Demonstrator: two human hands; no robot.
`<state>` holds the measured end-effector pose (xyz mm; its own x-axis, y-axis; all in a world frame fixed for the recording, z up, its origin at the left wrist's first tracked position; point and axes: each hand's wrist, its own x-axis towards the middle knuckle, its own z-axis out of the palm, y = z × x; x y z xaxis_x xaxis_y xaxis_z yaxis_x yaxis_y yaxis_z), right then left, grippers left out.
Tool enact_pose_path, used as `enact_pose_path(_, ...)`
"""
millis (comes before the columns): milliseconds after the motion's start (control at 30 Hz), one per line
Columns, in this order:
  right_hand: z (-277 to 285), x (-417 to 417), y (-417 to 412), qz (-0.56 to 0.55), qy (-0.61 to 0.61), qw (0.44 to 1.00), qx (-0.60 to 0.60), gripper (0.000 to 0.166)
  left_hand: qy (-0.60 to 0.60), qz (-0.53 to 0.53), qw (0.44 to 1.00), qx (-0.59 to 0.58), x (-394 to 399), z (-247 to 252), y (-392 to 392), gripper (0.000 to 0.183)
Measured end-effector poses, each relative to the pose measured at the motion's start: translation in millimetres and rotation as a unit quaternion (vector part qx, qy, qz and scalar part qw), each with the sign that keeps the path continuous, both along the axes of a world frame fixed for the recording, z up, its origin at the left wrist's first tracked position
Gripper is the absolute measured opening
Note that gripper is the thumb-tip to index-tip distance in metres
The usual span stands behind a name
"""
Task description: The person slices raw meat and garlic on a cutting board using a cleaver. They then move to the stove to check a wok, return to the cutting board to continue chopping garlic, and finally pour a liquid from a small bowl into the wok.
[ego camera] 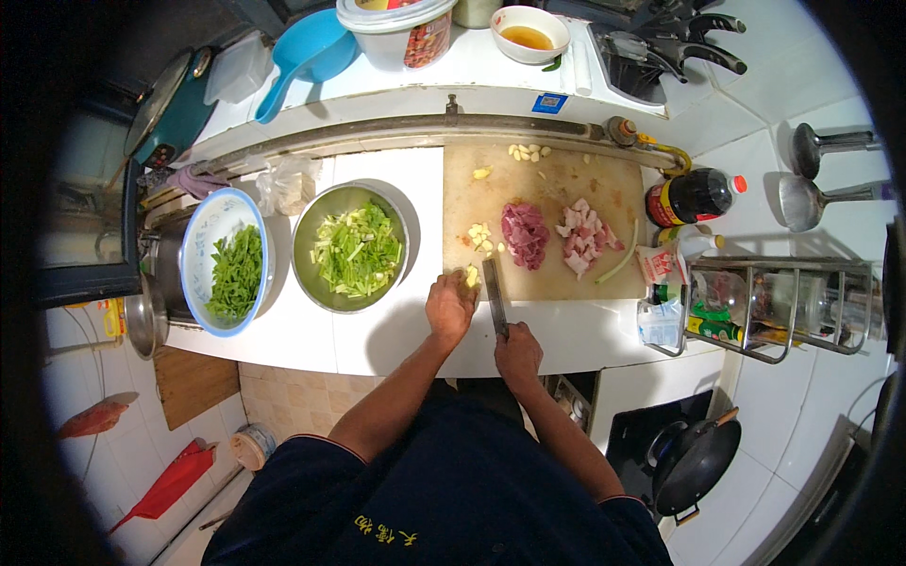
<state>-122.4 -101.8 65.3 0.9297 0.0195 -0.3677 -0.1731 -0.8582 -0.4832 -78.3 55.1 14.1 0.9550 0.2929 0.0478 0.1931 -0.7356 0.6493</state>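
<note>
My right hand [519,354] grips the handle of a kitchen knife [497,297], its blade lying over the near part of a cutting board [609,170]. Just left of the blade, my left hand [451,304] rests at the board's near left corner, its fingers beside pale yellow pieces [472,275] that look like ginger or garlic. Chopped garlic [480,236] lies a little beyond. Sliced red meat [525,236] and a paler, fattier meat pile [586,235] sit further right, near a green stalk [618,255]. Peeled garlic cloves [529,152] lie at the far edge.
Left of the board stand a metal bowl [297,265] of cut green stalks and a white bowl [267,283] of leafy greens. A dark sauce bottle [690,198] and a metal rack [778,265] flank the right side. A wok [697,467] sits on the stove, lower right.
</note>
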Motion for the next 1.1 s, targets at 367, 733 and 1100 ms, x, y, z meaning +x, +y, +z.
enact_pose_path(367,-2,-6,-5,0.001,0.021,1.000,-0.008,0.018,0.082,-0.030,0.996,-0.028,-1,-8,-7,0.044)
enact_pose_path(733,-1,-4,2,0.030,0.010,0.999,-0.021,0.017,0.131,0.026,0.991,-0.031,9,2,3,0.025)
enact_pose_path(1100,2,0,-3,0.048,0.006,0.998,-0.032,0.018,0.153,0.102,0.974,-0.131,6,-16,2,0.028)
